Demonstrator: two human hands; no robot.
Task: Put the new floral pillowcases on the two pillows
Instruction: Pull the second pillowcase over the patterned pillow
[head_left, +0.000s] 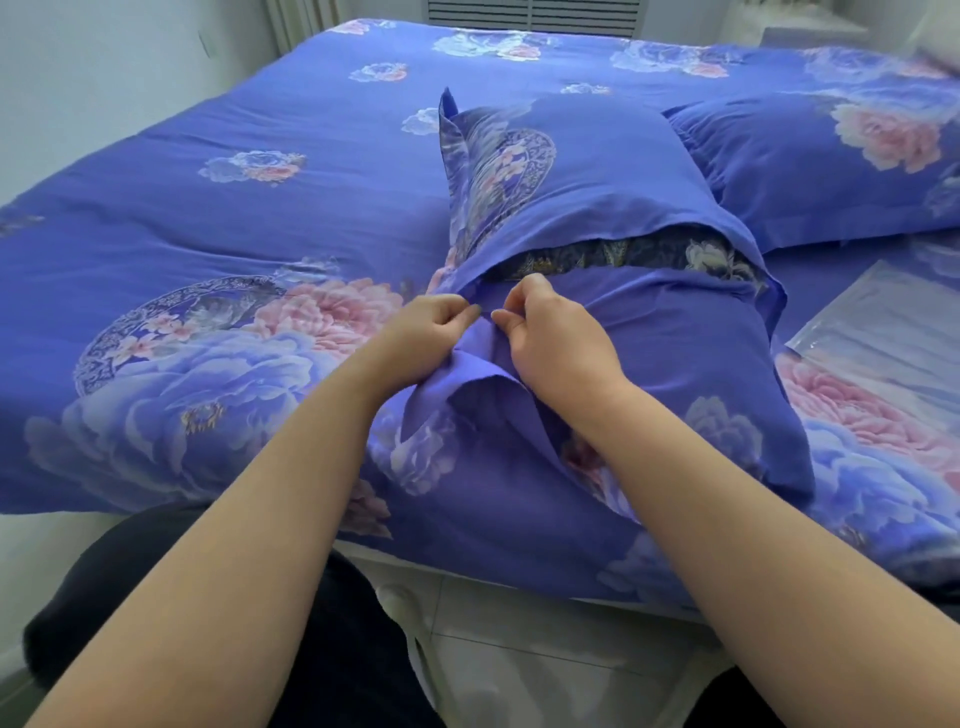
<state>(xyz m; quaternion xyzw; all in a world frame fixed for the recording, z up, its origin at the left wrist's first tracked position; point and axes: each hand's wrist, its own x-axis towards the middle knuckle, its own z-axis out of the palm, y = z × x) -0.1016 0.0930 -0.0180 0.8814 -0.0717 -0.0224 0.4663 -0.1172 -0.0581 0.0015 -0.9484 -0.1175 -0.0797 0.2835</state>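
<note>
A pillow lies in the middle of the bed inside a blue floral pillowcase (597, 187). The case's back opening gapes, and a dark patterned inner pillow (623, 254) shows through the slit. My left hand (426, 332) and my right hand (550, 338) sit close together at the near flap of the case. Each pinches the blue fabric between thumb and fingers. A second pillow in the same floral case (831, 161) lies at the right rear, touching the first.
The bed carries a matching blue floral duvet (234, 260). A clear plastic package (878, 322) lies flat at the right. The bed's near edge (519, 582) is just in front of me, with white tiled floor (545, 670) below. A radiator grille (535, 15) stands at the far wall.
</note>
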